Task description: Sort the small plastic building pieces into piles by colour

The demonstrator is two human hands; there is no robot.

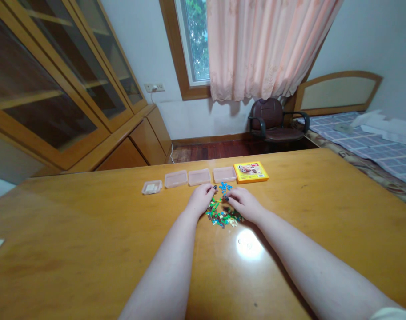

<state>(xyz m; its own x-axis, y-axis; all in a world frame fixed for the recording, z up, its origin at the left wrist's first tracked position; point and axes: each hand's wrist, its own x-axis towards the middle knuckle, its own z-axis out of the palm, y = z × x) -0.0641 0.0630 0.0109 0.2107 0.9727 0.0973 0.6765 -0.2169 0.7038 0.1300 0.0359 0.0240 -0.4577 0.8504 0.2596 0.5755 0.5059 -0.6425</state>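
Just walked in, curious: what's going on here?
A person has both hands at a pile of tiny multicoloured plastic pieces on the wooden table. The left hand and right hand rest at its far edge, fingertips nearly meeting; whether either pinches a piece is unclear. A few blue pieces lie apart just beyond, before a row of four clear plastic trays and a flat yellow box.

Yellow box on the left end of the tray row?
No, the yellow box sits at the right end of the clear trays.
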